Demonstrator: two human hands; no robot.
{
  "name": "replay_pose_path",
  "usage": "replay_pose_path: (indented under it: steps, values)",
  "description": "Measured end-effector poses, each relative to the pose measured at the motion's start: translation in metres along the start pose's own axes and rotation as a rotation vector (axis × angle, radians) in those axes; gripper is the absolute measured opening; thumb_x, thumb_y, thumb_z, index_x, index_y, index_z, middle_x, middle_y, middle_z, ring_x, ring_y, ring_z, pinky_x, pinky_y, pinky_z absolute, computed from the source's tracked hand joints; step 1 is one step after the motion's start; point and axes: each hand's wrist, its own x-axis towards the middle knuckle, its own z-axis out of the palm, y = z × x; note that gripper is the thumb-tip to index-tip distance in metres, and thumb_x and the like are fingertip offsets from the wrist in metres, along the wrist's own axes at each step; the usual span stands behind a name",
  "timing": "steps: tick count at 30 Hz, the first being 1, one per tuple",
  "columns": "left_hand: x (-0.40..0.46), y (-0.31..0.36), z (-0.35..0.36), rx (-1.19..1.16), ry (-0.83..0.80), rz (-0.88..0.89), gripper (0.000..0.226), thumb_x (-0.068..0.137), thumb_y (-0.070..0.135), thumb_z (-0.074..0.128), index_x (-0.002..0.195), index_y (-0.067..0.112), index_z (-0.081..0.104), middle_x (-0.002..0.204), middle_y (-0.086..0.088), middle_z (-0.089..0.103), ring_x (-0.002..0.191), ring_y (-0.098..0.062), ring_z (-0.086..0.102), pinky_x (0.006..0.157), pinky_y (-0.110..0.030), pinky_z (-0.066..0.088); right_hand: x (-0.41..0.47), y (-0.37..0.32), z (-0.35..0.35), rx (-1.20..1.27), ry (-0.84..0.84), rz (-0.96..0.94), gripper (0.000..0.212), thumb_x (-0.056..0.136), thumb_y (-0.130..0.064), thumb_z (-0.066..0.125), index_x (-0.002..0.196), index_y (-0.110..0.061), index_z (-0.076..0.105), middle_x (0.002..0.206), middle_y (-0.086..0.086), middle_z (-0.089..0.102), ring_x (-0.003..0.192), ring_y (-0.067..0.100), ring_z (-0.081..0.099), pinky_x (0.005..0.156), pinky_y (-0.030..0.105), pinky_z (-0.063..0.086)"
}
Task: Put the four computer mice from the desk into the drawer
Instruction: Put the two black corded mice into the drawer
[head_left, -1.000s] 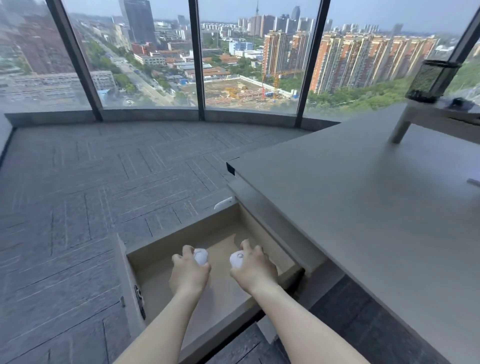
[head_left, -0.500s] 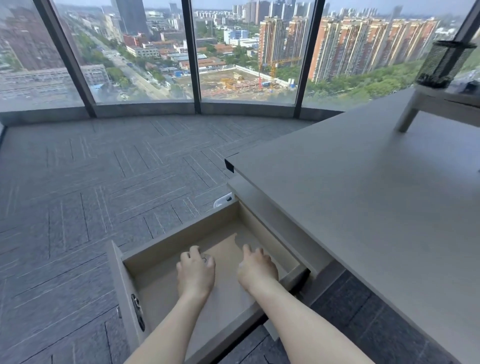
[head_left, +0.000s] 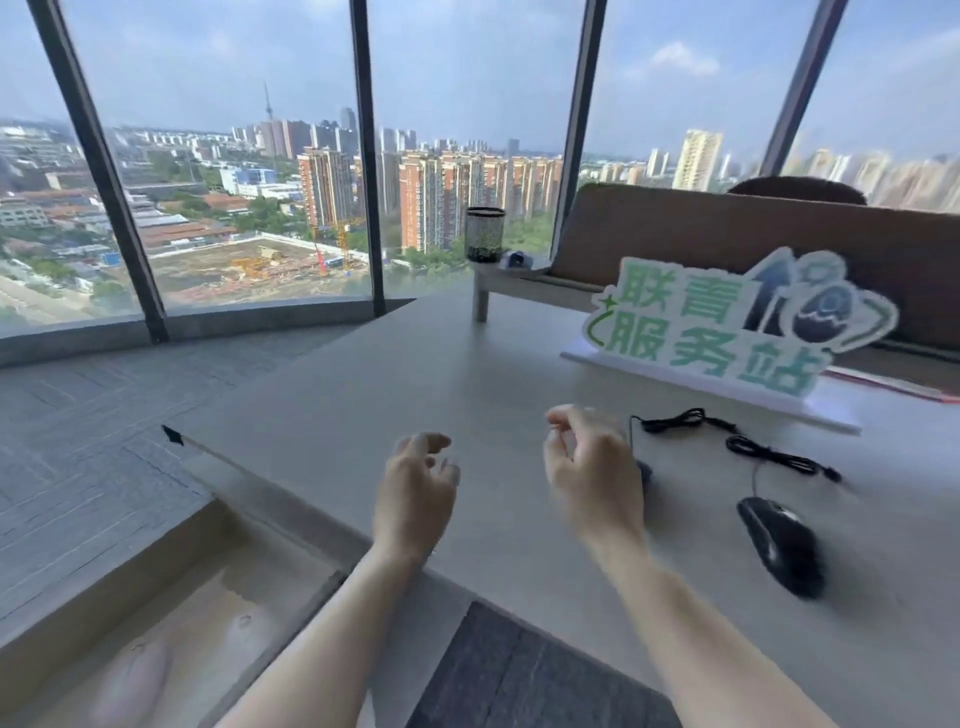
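now both hands, the left hand (head_left: 415, 493) and the right hand (head_left: 592, 467), hover empty with loosely curled fingers over the desk (head_left: 363, 415), near a black mouse (head_left: 782, 545); the drawer (head_left: 208, 613) is open at lower left.

Green-lettered sign (head_left: 727, 332) upright; mesh pen cup (head_left: 485, 235) on riser (head_left: 519, 283).

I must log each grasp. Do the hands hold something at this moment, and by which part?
Nothing is held. The left hand and right hand hover open above the desk, touching neither the black mouse nor its cable.
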Motion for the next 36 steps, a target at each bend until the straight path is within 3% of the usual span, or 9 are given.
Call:
replay_pose_path:
  steps: [4,7,10,14,17,22,26,31,36]
  values:
    - [-0.016,0.052,0.080,0.035,-0.259,0.036,0.045,0.083,0.038,0.061,0.124,0.020,0.054,0.125,-0.004,0.057,0.116,-0.022,0.056,0.088,-0.031,0.046,0.005,0.093,-0.065,-0.325,0.039,0.228,0.034,0.083,-0.020,0.061,0.117,-0.017,0.060,0.121,0.010,0.058,0.111,0.037,0.047,0.093,0.045,0.041]
    - [-0.025,0.078,0.128,0.092,-0.385,-0.015,0.064,0.078,0.048,0.061,0.135,0.025,0.042,0.137,-0.004,0.050,0.126,-0.024,0.046,0.095,-0.036,0.045,-0.004,0.139,-0.095,-0.495,-0.083,0.432,0.056,0.084,-0.041,0.060,0.135,-0.025,0.044,0.138,0.011,0.043,0.122,0.038,0.039,0.101,0.047,0.037]
    - [-0.031,0.093,0.165,0.306,-0.397,0.011,0.075,0.076,0.053,0.058,0.141,0.027,0.032,0.140,-0.005,0.049,0.127,-0.029,0.044,0.099,-0.039,0.040,-0.013,0.167,-0.105,-0.534,-0.222,0.586,0.067,0.082,-0.055,0.057,0.139,-0.030,0.032,0.144,0.016,0.038,0.126,0.038,0.039,0.101,0.043,0.039]
    - [-0.031,0.097,0.188,0.503,-0.302,0.068,0.070,0.079,0.047,0.056,0.141,0.025,0.032,0.132,-0.007,0.055,0.122,-0.030,0.046,0.096,-0.039,0.036,-0.021,0.180,-0.108,-0.573,-0.247,0.535,0.062,0.087,-0.042,0.057,0.141,-0.025,0.032,0.131,0.013,0.053,0.117,0.034,0.046,0.094,0.038,0.042]
    - [-0.028,0.096,0.183,0.432,-0.263,0.059,0.064,0.078,0.043,0.058,0.136,0.025,0.039,0.127,-0.006,0.058,0.118,-0.029,0.049,0.093,-0.038,0.039,-0.020,0.175,-0.108,-0.471,-0.178,0.491,0.057,0.086,-0.029,0.057,0.139,-0.024,0.036,0.123,0.017,0.053,0.112,0.035,0.046,0.088,0.038,0.044]
    - [-0.013,0.099,0.118,0.125,-0.079,0.055,0.062,0.073,0.036,0.063,0.131,0.023,0.048,0.119,-0.005,0.061,0.112,-0.027,0.051,0.091,-0.037,0.044,-0.005,0.118,-0.105,-0.118,0.016,0.332,0.059,0.081,-0.028,0.063,0.135,-0.029,0.039,0.118,0.013,0.051,0.108,0.033,0.052,0.084,0.040,0.050]
    - [0.003,0.098,0.031,0.015,0.082,0.103,0.057,0.071,0.035,0.065,0.126,0.023,0.053,0.115,-0.005,0.064,0.108,-0.027,0.056,0.089,-0.039,0.049,0.006,0.039,-0.089,0.083,0.077,0.131,0.055,0.084,-0.028,0.062,0.134,-0.034,0.040,0.122,0.005,0.052,0.105,0.019,0.053,0.080,0.028,0.043]
    - [0.007,0.065,-0.093,0.057,0.303,0.095,0.062,0.073,0.040,0.063,0.131,0.023,0.048,0.119,-0.005,0.064,0.106,-0.027,0.058,0.087,-0.041,0.052,-0.005,-0.066,-0.049,0.355,-0.039,-0.018,0.050,0.086,-0.025,0.062,0.131,-0.036,0.042,0.118,0.001,0.051,0.092,0.011,0.051,0.068,0.022,0.040]
    - [-0.014,0.000,-0.194,0.140,0.472,-0.024,0.058,0.073,0.039,0.063,0.128,0.025,0.051,0.117,-0.003,0.064,0.105,-0.025,0.058,0.083,-0.036,0.048,-0.038,-0.147,0.022,0.464,-0.227,-0.112,0.051,0.087,-0.025,0.063,0.133,-0.035,0.042,0.113,-0.003,0.049,0.080,-0.008,0.049,0.059,0.002,0.035]
